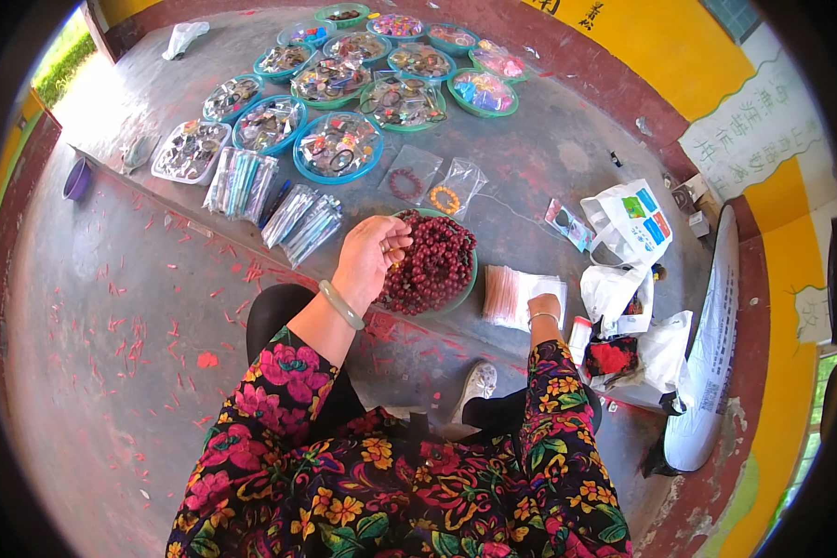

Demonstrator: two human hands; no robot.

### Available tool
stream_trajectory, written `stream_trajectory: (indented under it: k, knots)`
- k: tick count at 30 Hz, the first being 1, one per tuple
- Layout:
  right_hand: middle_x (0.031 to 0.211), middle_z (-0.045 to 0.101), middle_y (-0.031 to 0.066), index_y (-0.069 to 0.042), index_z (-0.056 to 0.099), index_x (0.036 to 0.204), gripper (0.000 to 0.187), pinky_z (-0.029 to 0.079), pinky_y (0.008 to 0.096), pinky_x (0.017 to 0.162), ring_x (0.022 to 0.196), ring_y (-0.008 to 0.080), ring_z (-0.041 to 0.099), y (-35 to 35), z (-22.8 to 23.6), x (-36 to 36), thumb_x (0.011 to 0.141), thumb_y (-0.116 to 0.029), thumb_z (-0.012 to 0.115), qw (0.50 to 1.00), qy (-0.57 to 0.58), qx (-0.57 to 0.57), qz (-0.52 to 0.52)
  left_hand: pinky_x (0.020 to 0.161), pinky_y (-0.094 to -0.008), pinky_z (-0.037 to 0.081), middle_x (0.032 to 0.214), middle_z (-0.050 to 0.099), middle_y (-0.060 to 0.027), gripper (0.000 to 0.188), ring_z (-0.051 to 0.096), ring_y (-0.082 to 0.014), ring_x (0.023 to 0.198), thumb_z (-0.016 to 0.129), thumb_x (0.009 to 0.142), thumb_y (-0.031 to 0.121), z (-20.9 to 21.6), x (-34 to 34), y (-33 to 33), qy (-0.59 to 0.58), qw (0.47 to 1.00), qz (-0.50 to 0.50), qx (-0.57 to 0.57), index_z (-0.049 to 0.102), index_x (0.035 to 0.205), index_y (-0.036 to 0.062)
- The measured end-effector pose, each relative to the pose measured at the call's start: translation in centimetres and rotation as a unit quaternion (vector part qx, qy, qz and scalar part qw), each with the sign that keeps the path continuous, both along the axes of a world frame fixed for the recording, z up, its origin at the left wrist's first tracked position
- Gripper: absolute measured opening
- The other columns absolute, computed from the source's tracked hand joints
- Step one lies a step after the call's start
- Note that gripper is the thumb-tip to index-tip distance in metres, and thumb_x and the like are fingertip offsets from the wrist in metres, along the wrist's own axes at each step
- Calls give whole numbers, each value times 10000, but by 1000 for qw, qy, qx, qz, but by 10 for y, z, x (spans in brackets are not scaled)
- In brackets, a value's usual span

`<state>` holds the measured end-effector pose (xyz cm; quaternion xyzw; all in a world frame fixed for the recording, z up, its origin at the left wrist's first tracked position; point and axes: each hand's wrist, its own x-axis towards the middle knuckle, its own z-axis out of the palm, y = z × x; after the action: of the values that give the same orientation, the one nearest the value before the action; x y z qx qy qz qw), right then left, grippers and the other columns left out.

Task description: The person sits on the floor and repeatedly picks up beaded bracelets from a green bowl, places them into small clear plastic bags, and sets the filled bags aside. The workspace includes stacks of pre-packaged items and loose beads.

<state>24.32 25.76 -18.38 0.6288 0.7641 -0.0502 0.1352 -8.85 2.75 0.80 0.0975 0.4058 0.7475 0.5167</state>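
Observation:
A green bowl (474, 270) heaped with dark red bead bracelets (430, 263) stands in front of me. My left hand (374, 253), with a pale bangle on its wrist, is over the bowl's left side. Its fingers are curled and pressed together against the beads; what they hold, if anything, is too small to make out. To the right of the bowl lies a stack of flat clear plastic bags (509, 296). My right hand (546, 306) is closed at the stack's right edge, gripping a bag there, its fingertips mostly hidden.
Beyond the bowl lie two bagged bracelets, one dark red (406, 182) and one orange (445, 198). Bundles of pens (240, 184) and several basins of packaged small goods (338, 149) stand farther off. White carrier bags (631, 228) are at right; a step edge crosses the floor.

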Motion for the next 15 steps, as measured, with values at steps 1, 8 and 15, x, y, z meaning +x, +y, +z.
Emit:
stream_trajectory:
  k: [1, 8, 15]
  knots:
    - [900, 634, 191, -7, 659, 815, 256, 497, 347, 752, 878, 297, 618, -6, 15, -9, 787, -173, 465, 1000, 22, 6, -21, 665, -269, 429, 860, 611, -66, 199, 565, -159, 769, 539, 827, 220, 0, -2, -4, 2, 1000, 6, -5, 579, 881, 32]
    - [841, 641, 160, -12, 644, 791, 243, 505, 331, 678, 763, 264, 631, 9, 107, -15, 780, -219, 518, 980, 191, -62, -1, 649, -261, 435, 840, 614, -58, 185, 572, -151, 751, 536, 823, 216, -1, 0, -2, 3, 1000, -5, -3, 591, 855, 43]
    - [711, 622, 67, 11, 609, 831, 132, 486, 234, 520, 597, 150, 601, -71, 206, -67, 755, -88, 651, 636, 694, -293, -168, 626, -229, 449, 832, 619, -35, 118, 580, -111, 752, 510, 852, 148, 0, 16, -3, 98, 992, -75, 7, 595, 852, 66]
